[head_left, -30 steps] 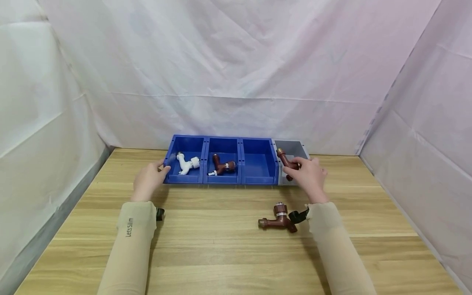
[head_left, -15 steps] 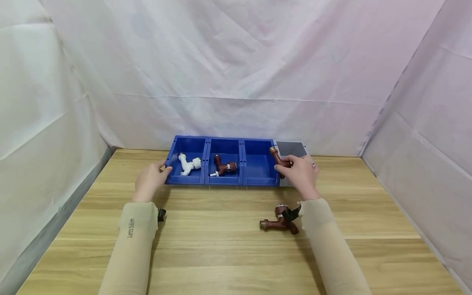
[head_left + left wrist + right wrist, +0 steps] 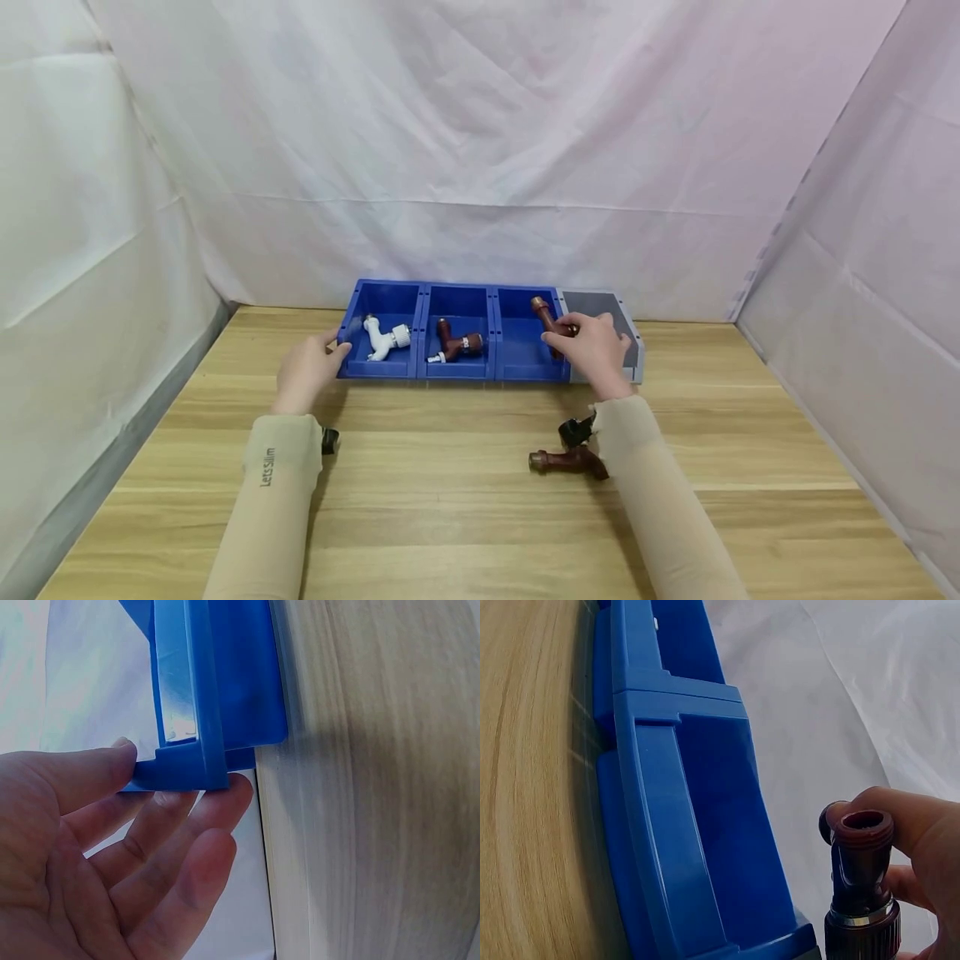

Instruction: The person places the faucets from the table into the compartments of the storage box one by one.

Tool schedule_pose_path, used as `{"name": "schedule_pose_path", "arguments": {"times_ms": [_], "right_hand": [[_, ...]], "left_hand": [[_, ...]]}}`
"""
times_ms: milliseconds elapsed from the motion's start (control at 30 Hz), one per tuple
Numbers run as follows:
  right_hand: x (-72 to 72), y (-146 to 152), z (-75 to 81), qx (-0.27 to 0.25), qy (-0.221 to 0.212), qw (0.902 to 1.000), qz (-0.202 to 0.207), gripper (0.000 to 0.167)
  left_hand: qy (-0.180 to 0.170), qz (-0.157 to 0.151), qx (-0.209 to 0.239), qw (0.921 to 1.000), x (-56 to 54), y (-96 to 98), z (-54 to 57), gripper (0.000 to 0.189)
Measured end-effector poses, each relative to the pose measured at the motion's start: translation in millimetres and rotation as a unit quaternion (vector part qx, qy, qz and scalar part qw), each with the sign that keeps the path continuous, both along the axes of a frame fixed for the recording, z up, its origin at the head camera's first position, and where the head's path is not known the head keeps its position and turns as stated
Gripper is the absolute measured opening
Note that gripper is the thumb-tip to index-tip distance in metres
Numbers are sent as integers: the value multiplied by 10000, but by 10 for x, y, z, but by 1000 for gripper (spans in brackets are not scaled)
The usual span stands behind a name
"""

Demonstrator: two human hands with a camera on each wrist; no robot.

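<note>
My right hand [image 3: 600, 354] grips a brown tap [image 3: 543, 312] by its body, over the right side of the third blue bin [image 3: 516, 337]. In the right wrist view the tap [image 3: 861, 874] shows its threaded opening and ribbed knob beside that bin, apart from its rim. My left hand [image 3: 306, 371] pinches the outer edge of the leftmost blue bin [image 3: 347, 333]; the left wrist view has the thumb and fingers [image 3: 217, 862] at its corner. A white tap [image 3: 382, 342] lies in that first bin and another brown tap [image 3: 450, 342] in the second.
A grey bin [image 3: 632, 367] closes the row's right end, partly behind my right hand. On the wooden table [image 3: 420, 517] lies one more brown tap [image 3: 551, 462], partly covered by the black wrist camera [image 3: 574, 432] and sleeve. White cloth [image 3: 480, 125] hangs behind.
My right hand has carried the brown tap leftward, from over the grey bin to over the third blue bin. The left hand keeps its place at the bin's edge.
</note>
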State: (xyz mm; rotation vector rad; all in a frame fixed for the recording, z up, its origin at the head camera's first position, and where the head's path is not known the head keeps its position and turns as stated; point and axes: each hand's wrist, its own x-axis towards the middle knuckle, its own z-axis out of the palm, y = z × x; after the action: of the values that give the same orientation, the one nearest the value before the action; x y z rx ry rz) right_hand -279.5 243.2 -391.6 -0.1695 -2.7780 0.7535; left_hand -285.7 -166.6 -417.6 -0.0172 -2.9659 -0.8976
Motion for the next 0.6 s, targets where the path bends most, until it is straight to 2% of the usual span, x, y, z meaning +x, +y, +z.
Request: {"name": "schedule_pose_path", "arguments": {"times_ms": [200, 600], "right_hand": [[-56, -62, 0, 26, -8, 9999, 102, 34], [-146, -162, -18, 578, 127, 9982, 81, 35]], "left_hand": [[-12, -6, -8, 10000, 19, 2, 20, 52], [-72, 14, 0, 10000, 21, 4, 26, 53]]}}
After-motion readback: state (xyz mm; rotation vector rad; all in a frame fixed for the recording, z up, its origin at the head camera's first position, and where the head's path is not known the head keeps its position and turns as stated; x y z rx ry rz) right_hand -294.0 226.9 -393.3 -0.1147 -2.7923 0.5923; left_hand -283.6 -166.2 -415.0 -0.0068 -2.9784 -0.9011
